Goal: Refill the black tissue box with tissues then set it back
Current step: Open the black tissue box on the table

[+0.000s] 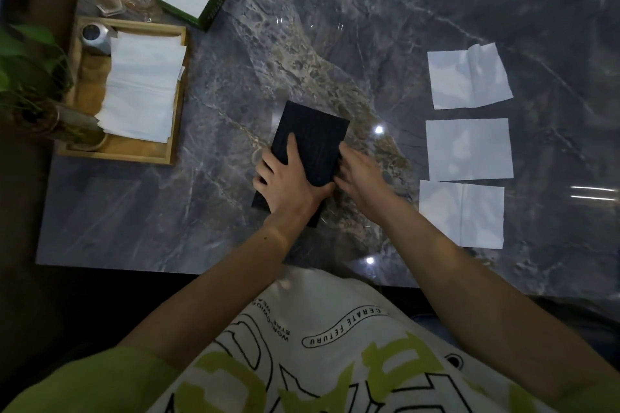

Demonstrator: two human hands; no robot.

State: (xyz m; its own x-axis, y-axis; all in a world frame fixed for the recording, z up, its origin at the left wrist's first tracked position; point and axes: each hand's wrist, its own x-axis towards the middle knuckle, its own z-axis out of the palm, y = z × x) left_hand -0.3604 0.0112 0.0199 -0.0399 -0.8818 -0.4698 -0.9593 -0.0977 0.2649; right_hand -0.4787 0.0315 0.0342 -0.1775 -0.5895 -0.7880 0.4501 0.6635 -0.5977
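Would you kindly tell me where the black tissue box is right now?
In the head view the black tissue box lies on the marble table near its front centre, under the left hand, with the right hand at its right edge.

A grey marble table [352,43] with pale brown veining fills the view, its polished top throwing back small bright spots of overhead light [378,129]. Beyond its edges everything falls into shadow — dark floor at the left and along the near edge — and the room as a whole is dim.
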